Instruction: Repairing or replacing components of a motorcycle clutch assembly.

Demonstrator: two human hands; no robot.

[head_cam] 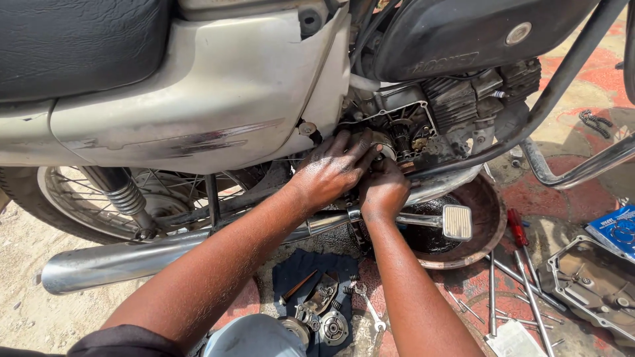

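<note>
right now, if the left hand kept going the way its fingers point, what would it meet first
The left hand points up and right into the open engine case. Its fingertips already rest at a round metal part there, so that comes first, though depth is hard to judge.

Left hand [334, 168] and right hand [382, 192] press together on a round part [382, 142] in the open engine case [410, 125]; drain pan [486, 211] sits below.

Outdoor repair yard (motorcycle [198, 99], tools [522, 277])
</note>
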